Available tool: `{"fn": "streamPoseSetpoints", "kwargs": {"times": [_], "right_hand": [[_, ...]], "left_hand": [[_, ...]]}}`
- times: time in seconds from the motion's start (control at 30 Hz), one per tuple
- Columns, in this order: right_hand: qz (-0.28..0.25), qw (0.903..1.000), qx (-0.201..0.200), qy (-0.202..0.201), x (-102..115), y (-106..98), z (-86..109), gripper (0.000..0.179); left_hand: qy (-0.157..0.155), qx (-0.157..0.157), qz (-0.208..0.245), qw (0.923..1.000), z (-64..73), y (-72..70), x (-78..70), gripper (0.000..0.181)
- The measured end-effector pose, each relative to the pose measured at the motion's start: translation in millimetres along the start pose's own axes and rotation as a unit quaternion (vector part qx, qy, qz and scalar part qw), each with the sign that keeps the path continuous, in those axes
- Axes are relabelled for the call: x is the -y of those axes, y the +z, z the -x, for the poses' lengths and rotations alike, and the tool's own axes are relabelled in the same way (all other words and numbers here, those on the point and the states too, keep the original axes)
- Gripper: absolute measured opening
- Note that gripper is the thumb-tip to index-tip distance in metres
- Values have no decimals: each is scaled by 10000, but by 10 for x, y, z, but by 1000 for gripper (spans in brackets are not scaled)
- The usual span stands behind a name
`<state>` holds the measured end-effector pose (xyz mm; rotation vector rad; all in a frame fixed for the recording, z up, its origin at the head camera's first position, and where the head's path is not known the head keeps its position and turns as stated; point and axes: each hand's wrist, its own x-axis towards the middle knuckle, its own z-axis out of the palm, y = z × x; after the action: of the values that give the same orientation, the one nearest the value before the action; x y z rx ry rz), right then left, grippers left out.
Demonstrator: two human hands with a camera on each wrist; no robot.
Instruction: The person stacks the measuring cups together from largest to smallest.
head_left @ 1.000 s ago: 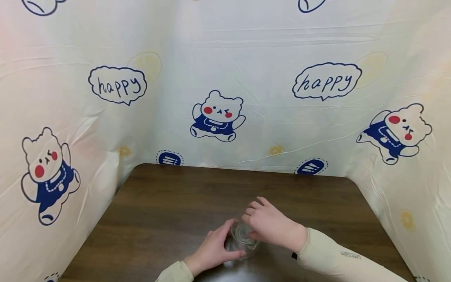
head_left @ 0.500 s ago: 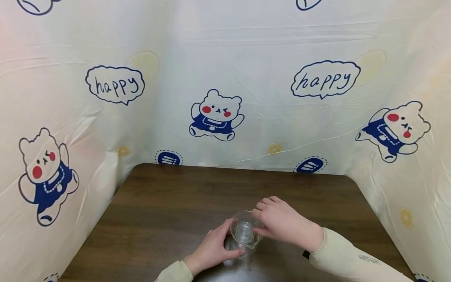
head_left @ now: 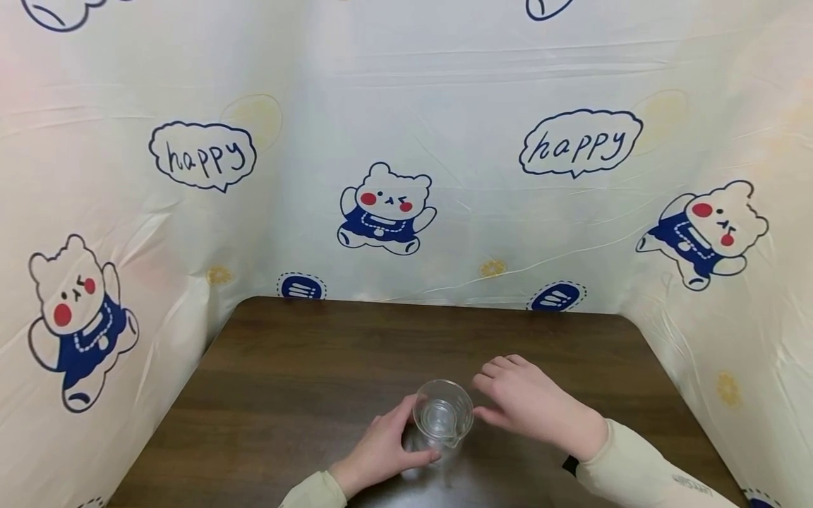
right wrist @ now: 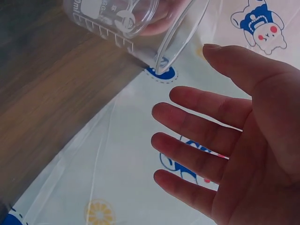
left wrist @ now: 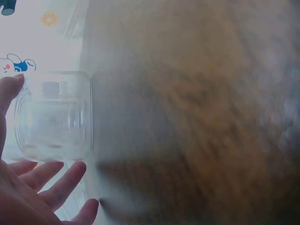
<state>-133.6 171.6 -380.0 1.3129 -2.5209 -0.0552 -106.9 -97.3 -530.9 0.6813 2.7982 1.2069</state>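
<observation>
A clear glass beaker (head_left: 462, 413) with a pouring lip stands on the brown table. Inside it sits a smaller glass vessel (left wrist: 51, 122), its walls showing through the outer glass in both wrist views. White graduation marks run along the outer beaker in the right wrist view. My left hand (head_left: 381, 443) holds the beaker from its left side, thumb on the near side and fingers around the far side. Just right of the rim is my right hand (head_left: 530, 402), holding nothing; its fingers (right wrist: 197, 122) are spread and relaxed in the right wrist view.
The dark wood table (head_left: 317, 353) has rounded far corners. A pale cloth (head_left: 483, 92) printed with bears and the word "happy" hangs behind it and along both sides.
My right hand has drawn back from the beaker's mouth and moved right, off the rim. The left hand has kept its place on the beaker.
</observation>
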Motion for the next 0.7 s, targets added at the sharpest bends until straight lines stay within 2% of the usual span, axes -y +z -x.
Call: {"fn": "streamPoseSetpoints", "kwargs": {"times": [0.37, 0.53, 0.7], "right_hand": [[29, 9996, -197, 182, -79, 32, 136, 25], [18, 9988, -338, 365, -120, 70, 224, 24], [38, 9978, -283, 596, -184, 105, 303, 21]], "left_hand": [[26, -40, 4, 10000, 15, -16, -25, 83], [36, -53, 14, 10000, 25, -22, -41, 83], [49, -80, -10, 10000, 20, -25, -33, 81]]}}
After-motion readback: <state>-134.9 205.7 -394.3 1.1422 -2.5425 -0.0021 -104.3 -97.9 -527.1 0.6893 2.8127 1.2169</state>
